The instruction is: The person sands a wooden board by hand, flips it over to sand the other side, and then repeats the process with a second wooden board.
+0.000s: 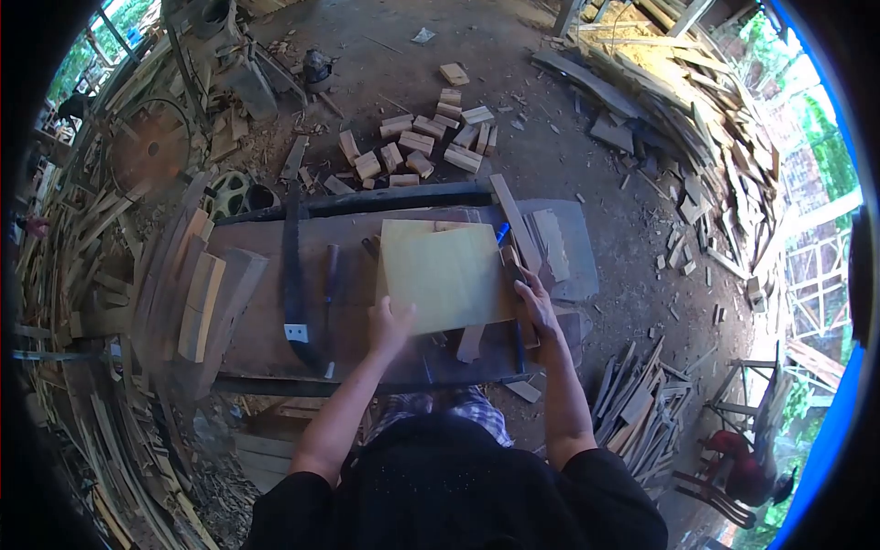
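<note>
A pale, thin wooden board point(440, 270) is held over the workbench, tilted slightly. My left hand point(391, 323) grips its lower left corner, the thumb on the upper face. At the board's right edge, my right hand point(539, 302) is closed around a dark brown wooden piece point(513, 268), whose exact kind I cannot make out. The blue tip of a pen or marker point(502, 233) shows by the board's upper right corner. A long wooden strip point(515, 220) lies just beyond my right hand. What lies under the board is mostly hidden.
On the bench point(266, 312) lie a long dark saw-like blade point(292, 238), a slim handled tool point(331, 270) and wooden planks point(200, 307) at left. Cut blocks point(417, 143) lie on the ground beyond. Wood scraps point(642, 403) are heaped at lower right.
</note>
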